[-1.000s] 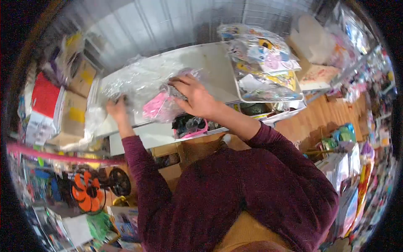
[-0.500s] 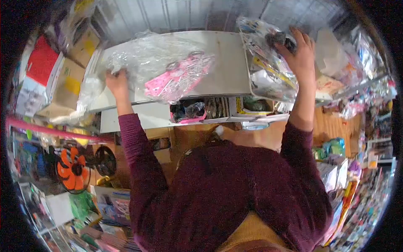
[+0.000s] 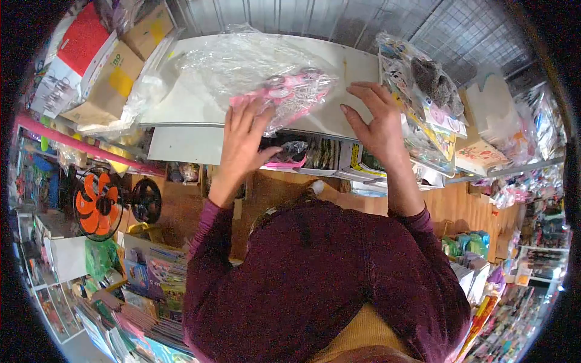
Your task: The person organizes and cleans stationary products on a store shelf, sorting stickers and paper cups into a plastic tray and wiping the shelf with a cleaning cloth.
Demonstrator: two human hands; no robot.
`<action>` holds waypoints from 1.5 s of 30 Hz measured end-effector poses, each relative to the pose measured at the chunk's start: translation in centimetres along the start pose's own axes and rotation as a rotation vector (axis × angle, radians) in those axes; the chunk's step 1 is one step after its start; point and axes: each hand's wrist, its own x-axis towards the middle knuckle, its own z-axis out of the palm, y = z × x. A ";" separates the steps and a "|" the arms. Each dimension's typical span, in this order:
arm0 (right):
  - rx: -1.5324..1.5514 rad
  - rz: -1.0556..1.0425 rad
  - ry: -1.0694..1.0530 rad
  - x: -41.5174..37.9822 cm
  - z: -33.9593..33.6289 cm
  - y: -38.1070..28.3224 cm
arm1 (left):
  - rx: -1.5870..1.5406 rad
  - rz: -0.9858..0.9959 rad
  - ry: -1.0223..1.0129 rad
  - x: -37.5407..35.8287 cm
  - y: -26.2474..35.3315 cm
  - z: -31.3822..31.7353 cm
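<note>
A pink item in clear plastic wrap (image 3: 290, 91) lies on the white shelf (image 3: 193, 112). My left hand (image 3: 242, 136) has its fingers stretched out over the near left end of that pink item. Beside its right end hovers my right hand (image 3: 378, 121), thumb and fingers apart, nothing in it. A large crumpled sheet of clear plastic (image 3: 224, 66) spreads behind and to the left of the pink item. To the right of my right hand, a dark bundle (image 3: 433, 81) rests on a stack of flat plastic packs (image 3: 439, 130).
Cardboard boxes (image 3: 109, 91) stand at the shelf's left end. Beneath the shelf top, a pink tray (image 3: 284, 163) holds dark wrapped items. An orange fan (image 3: 97, 204) is at the lower left. A wire grid (image 3: 478, 48) rises behind the packs.
My left hand has moved right from the plastic's left edge to the pink item. My right hand has let go of the dark bundle, leaving it on the packs, and come left.
</note>
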 end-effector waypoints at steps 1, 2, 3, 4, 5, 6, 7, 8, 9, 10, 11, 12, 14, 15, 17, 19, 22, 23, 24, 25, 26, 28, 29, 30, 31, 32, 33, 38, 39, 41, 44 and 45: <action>0.022 -0.002 -0.011 0.0 0.4 -0.1 | 0.004 -0.006 0.003 -0.1 0.1 0.2; 0.042 -0.006 -0.022 0.0 0.6 -0.1 | -0.002 -0.022 0.015 0.0 0.1 0.3; 0.042 -0.014 -0.022 0.0 0.8 0.0 | -0.008 -0.036 0.029 0.1 0.0 0.5; 0.048 -0.022 -0.029 -0.1 0.9 0.0 | -0.007 -0.038 0.035 0.2 -0.2 0.5; 0.053 -0.028 -0.035 -0.3 1.0 0.0 | 0.010 -0.030 -0.005 0.3 -0.6 0.6; 0.049 -0.034 -0.032 -0.4 1.2 0.0 | 0.027 -0.020 -0.042 0.4 -0.9 0.6; 0.056 -0.016 -0.036 -0.7 1.4 0.1 | 0.028 -0.016 -0.036 0.5 -1.5 1.0; 0.063 0.004 -0.038 -0.9 1.5 0.1 | 0.021 0.019 -0.036 0.4 -2.1 1.5; 0.060 0.003 -0.032 -1.1 1.6 0.1 | 0.015 0.055 -0.038 0.4 -2.6 1.6; 0.073 0.013 -0.038 -1.3 1.7 0.1 | 0.017 0.062 -0.035 0.5 -2.8 1.4; 0.087 0.024 -0.045 -1.4 1.8 0.1 | -0.068 0.034 -0.026 0.4 -2.8 1.1; 0.087 0.025 -0.040 -1.6 1.9 0.0 | -0.152 0.005 -0.020 0.2 -2.9 0.8; 0.095 0.045 -0.027 -1.8 2.1 -0.2 | -0.259 -0.016 -0.004 -0.5 -3.3 -0.2; 0.100 0.044 -0.025 -1.8 2.1 -0.4 | -0.366 -0.041 0.011 -0.9 -3.6 -0.8; 0.099 0.024 -0.007 -1.7 2.1 -0.7 | -0.526 -0.076 0.015 -1.9 -4.5 -1.9; 0.128 -0.036 -0.066 -1.8 2.0 -0.7 | -0.727 -0.156 0.006 -2.6 -4.6 -3.5; 0.256 -0.118 -0.229 -2.3 2.3 -0.7 | -0.757 -0.218 0.022 -3.8 -5.9 -4.2; 0.349 -0.139 -0.335 -2.5 2.4 -0.7 | -0.719 -0.181 0.031 -4.0 -6.4 -4.0; 0.355 -0.145 -0.338 -2.8 2.6 -0.7 | -0.714 -0.187 0.035 -4.2 -6.5 -4.0; 0.412 -0.159 -0.412 -3.0 2.7 -0.6 | -0.750 -0.194 0.069 -4.2 -6.4 -3.8; 0.468 -0.173 -0.485 -3.2 2.9 -0.6 | -0.787 -0.199 0.104 -4.1 -6.4 -3.7; 0.453 -0.199 -0.504 -3.3 3.4 -0.6 | -0.802 -0.220 0.126 -3.9 -6.5 -3.4; 0.445 -0.197 -0.500 -3.4 3.8 -0.5 | -0.818 -0.239 0.144 -3.9 -6.5 -3.4; 0.438 -0.194 -0.495 -3.5 4.3 -0.5 | -0.816 -0.239 0.138 -3.8 -6.5 -3.6; 0.441 -0.190 -0.491 -3.6 4.9 -0.4 | -0.724 -0.298 0.106 -3.6 -6.4 -3.9; 0.453 -0.172 -0.418 -3.6 5.6 -0.1 | -0.630 -0.355 0.076 -3.2 -6.4 -4.2; 0.463 -0.155 -0.345 -3.5 6.2 0.2 | -0.628 -0.351 0.073 -2.6 -6.1 -4.5; 0.524 0.216 -0.230 -3.2 8.1 -0.3 | -0.365 -0.446 0.311 0.8 -8.4 -2.6; 0.520 0.280 -0.164 -2.8 8.6 0.0 | -0.259 -0.451 0.319 1.7 -8.4 -2.6; 0.392 0.446 -0.195 -1.5 8.1 0.1 | -0.164 -0.508 0.268 3.7 -8.1 -2.8; 0.380 0.599 -0.102 -0.4 9.5 1.4 | -0.011 -0.608 0.183 6.6 -9.1 -2.1; 0.500 0.696 -0.042 -0.2 10.0 1.5 | 0.054 -0.627 0.148 7.3 -9.3 -1.8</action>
